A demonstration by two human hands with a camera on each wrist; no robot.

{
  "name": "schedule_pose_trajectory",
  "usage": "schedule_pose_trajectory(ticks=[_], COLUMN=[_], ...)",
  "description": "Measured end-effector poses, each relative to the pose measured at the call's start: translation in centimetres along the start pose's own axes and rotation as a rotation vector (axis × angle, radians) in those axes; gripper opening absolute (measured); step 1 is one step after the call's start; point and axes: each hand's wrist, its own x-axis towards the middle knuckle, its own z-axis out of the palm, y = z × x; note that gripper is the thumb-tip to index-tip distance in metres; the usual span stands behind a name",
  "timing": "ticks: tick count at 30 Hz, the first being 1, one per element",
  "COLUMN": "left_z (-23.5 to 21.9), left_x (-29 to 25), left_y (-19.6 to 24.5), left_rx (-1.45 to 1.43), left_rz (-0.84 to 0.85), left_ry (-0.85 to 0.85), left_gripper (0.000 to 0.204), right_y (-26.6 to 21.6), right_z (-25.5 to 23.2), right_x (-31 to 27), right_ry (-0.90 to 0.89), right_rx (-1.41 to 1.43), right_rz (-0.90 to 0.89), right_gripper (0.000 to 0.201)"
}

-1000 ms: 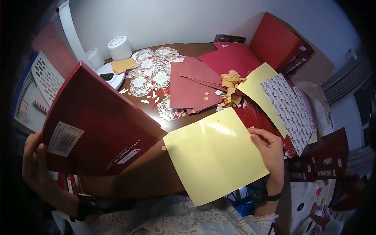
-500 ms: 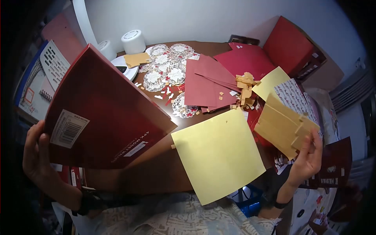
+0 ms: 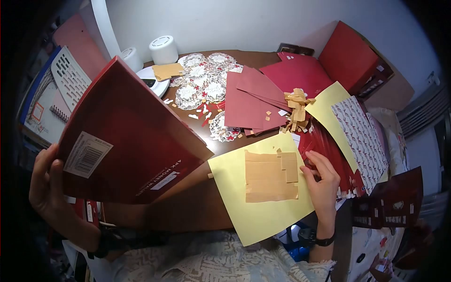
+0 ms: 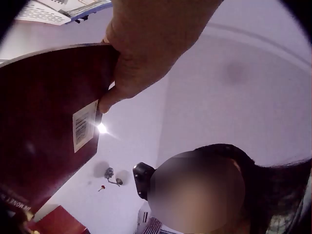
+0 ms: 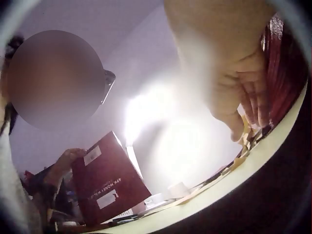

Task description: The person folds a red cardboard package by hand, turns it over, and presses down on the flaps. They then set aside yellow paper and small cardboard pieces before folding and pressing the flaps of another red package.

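My left hand (image 3: 47, 181) grips a large dark red card panel (image 3: 127, 136) by its left edge, thumb near a white barcode label. White print on the panel reads "4PK MONEY WALLETS". In the left wrist view the thumb of that hand (image 4: 141, 53) lies against the same panel (image 4: 44, 117). On a pale yellow sheet (image 3: 235, 211) lies a tan square (image 3: 265, 178) that looks like layered paper tape strips, with a small patch at its upper right. Just right of the square is my right hand (image 3: 324, 183), fingers loosely bent and holding nothing.
Reddish cards (image 3: 244, 103) and a heap of torn tan strips (image 3: 297, 110) lie beyond the yellow sheet. Round patterned doilies (image 3: 190, 96) are at the back left. Red plastic-wrapped packs (image 3: 322, 141) and a patterned sheet (image 3: 359, 136) are at right. A white lamp (image 3: 105, 28) stands at left.
The right hand first held the yellow sheet's edge, then lifted the tan square at the right. Now the square lies on the yellow sheet, let go. The left hand keeps holding the red panel.
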Motion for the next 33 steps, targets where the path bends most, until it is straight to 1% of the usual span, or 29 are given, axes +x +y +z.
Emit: schedule_pose_trajectory(ticks=[1, 2, 4, 5, 7, 8, 10, 12, 15, 17, 18, 20, 22, 25, 27, 30, 33], left_z=[0.1, 0.1, 0.1, 0.3, 0.5, 0.5, 0.4, 0.3, 0.1, 0.1, 0.2, 0.2, 0.1, -0.2, -0.3, -0.1, -0.1], left_x=[-0.2, -0.2, -0.3, -0.3, -0.4, -0.5, -0.6, -0.5, -0.6, -0.7, -0.7, -0.7, -0.6, -0.6, -0.6, -0.8, -0.9], left_y=[0.0, 0.0, 0.1, 0.0, -0.3, -0.4, -0.6, -0.6, -1.1, -1.1, -0.9, -0.8, -1.0, -1.3, -1.3, -1.5, -1.7], left_rx=[-0.01, -0.016, 0.033, 0.025, 0.021, 0.014, 0.048, 0.054, 0.07, 0.078, 0.088, 0.098, 0.081, 0.094, 0.098, 0.118, 0.133], left_rz=[-0.013, -0.013, -0.035, -0.035, -0.045, -0.045, -0.072, -0.061, -0.056, -0.063, -0.076, -0.087, -0.035, -0.01, -0.024, -0.043, -0.042], left_ry=[0.015, 0.011, 0.026, 0.022, 0.027, 0.024, 0.035, 0.031, 0.042, 0.052, 0.053, 0.056, 0.037, 0.019, 0.024, 0.041, 0.046], left_gripper=[0.024, 0.024, 0.024, 0.024, 0.024, 0.024, 0.024, 0.024, 0.024, 0.024, 0.024, 0.024, 0.023, 0.021, 0.022, 0.022, 0.022], right_y=[0.2, 0.2, -0.2, -0.6, -1.4, -1.6, -0.6, 0.0, 0.1, -0.5, -0.4, 0.0, 0.0, 0.5, 0.8, 0.7, 0.1], right_z=[0.0, -0.2, -0.6, -0.7, -0.5, -0.2, -0.3, -0.7, -1.1, -1.0, -0.7, 0.2, 1.0, 1.4, 1.3, 1.0, 1.1], right_x=[-0.1, -0.4, -1.3, -1.5, -1.9, -2.2, -2.2, -2.3, -1.9, -1.6, -1.4, -0.9, -0.7, -0.6, -0.6, -0.4, 0.1], right_ry=[0.055, 0.056, -0.121, -0.119, -0.356, -0.347, -0.316, -0.284, -0.267, -0.163, -0.161, -0.091, -0.084, -0.059, -0.043, -0.068, -0.095], right_rx=[-0.14, -0.145, -0.083, -0.089, -0.086, -0.103, -0.124, -0.142, -0.097, -0.152, -0.152, -0.157, -0.188, -0.239, -0.259, -0.273, -0.326], right_rz=[-0.129, -0.124, -0.165, -0.159, -0.345, -0.291, -0.297, -0.302, -0.243, -0.22, -0.218, -0.284, -0.29, -0.296, -0.294, -0.299, -0.248], right_gripper=[0.029, 0.029, 0.028, 0.028, 0.026, 0.025, 0.023, 0.022, 0.019, 0.017, 0.017, 0.017, 0.018, 0.02, 0.02, 0.024, 0.03])
